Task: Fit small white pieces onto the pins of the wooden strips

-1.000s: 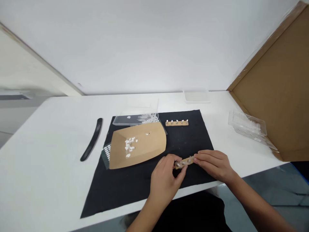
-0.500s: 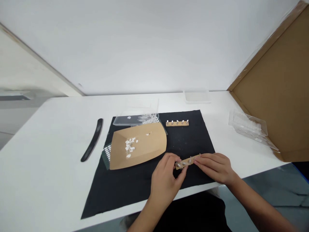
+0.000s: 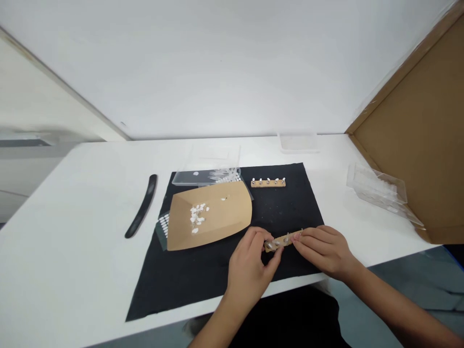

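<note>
Both my hands hold a small wooden strip (image 3: 283, 240) with tiny metal and white pieces on it, just above the black mat (image 3: 203, 270). My left hand (image 3: 250, 268) pinches its left end with thumb and fingers. My right hand (image 3: 324, 251) grips its right end, fingers closed over it. A second wooden strip (image 3: 268, 182) with a row of white-topped pegs lies at the mat's far edge. A brown paper tray (image 3: 217, 215) holding several small white pieces sits on the mat to the left of my hands.
A black curved tool (image 3: 142, 207) lies on the white table (image 3: 72, 241) left of the mat. Clear plastic packaging (image 3: 206, 177) rests behind the tray, another clear plastic box (image 3: 379, 191) at right beside a brown cardboard panel (image 3: 416, 145). The table's front edge runs under my wrists.
The strip's right end has come out from under my right fingers and tilted up slightly. The whole view shifted a little as my head moved; both hands stay in place.
</note>
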`<state>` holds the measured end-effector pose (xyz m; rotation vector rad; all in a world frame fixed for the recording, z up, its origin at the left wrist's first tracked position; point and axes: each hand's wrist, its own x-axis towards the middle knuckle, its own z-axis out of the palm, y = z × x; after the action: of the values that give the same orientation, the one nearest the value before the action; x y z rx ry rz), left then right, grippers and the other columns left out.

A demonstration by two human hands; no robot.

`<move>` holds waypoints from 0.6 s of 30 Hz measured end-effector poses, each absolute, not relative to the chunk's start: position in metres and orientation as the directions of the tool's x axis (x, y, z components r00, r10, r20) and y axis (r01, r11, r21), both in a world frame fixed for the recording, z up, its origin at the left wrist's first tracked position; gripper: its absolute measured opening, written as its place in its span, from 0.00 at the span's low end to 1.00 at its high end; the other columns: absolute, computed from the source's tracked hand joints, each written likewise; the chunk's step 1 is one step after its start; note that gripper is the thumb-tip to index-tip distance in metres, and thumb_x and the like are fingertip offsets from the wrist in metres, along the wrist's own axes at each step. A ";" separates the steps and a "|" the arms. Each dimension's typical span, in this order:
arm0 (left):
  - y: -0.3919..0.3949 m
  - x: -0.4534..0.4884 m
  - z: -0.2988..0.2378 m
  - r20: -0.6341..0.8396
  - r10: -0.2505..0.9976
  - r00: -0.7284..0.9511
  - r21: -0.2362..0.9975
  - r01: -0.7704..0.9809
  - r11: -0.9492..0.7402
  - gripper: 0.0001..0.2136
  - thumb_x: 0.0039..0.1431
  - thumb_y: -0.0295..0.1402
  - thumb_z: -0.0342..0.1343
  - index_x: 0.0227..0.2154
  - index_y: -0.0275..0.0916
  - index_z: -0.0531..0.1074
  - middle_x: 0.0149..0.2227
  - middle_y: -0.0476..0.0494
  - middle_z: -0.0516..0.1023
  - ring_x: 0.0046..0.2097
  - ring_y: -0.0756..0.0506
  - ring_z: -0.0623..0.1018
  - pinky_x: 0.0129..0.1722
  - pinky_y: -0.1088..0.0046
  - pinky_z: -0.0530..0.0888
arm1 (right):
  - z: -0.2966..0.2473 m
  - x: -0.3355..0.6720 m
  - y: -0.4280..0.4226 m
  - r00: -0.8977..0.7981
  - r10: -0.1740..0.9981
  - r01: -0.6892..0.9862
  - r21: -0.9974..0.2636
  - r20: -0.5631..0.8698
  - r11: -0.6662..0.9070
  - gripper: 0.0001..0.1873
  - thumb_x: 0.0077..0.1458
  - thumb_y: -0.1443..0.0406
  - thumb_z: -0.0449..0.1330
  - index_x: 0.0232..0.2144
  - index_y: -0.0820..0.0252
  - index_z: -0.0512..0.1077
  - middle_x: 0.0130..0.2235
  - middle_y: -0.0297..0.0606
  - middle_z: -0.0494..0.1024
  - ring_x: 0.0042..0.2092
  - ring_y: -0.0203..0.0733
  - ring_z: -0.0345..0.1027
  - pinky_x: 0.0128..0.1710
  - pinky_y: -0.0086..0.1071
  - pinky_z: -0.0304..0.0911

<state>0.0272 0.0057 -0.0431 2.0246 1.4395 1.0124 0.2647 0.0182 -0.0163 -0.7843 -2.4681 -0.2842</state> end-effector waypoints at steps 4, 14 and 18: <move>0.005 0.027 -0.045 0.289 0.938 0.192 0.721 0.601 -0.345 0.06 0.64 0.31 0.62 0.40 0.42 0.71 0.42 0.45 0.77 0.37 0.47 0.77 0.38 0.71 0.76 | -0.021 0.263 0.015 -0.665 0.512 0.612 0.004 0.544 0.791 0.09 0.67 0.73 0.62 0.45 0.59 0.79 0.42 0.36 0.87 0.46 0.42 0.80 0.38 0.35 0.70; 0.003 0.025 -0.047 0.324 0.923 0.208 0.693 0.611 -0.381 0.07 0.66 0.32 0.62 0.46 0.42 0.76 0.48 0.41 0.75 0.44 0.44 0.81 0.43 0.69 0.80 | -0.041 0.261 0.008 -0.521 0.602 0.677 -0.136 0.605 0.723 0.22 0.63 0.72 0.67 0.57 0.52 0.77 0.42 0.35 0.86 0.43 0.41 0.79 0.46 0.36 0.76; 0.003 0.024 -0.046 0.323 0.918 0.229 0.686 0.612 -0.394 0.06 0.68 0.33 0.61 0.46 0.44 0.79 0.50 0.42 0.75 0.35 0.49 0.80 0.39 0.71 0.80 | -0.042 0.257 0.007 -0.509 0.634 0.695 -0.158 0.582 0.702 0.26 0.62 0.72 0.69 0.60 0.51 0.76 0.43 0.36 0.85 0.44 0.43 0.78 0.48 0.38 0.77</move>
<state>0.0244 0.0029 -0.0465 2.0929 1.4078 0.9938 0.2574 0.0072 -0.0416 -1.0096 -2.2853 -0.1266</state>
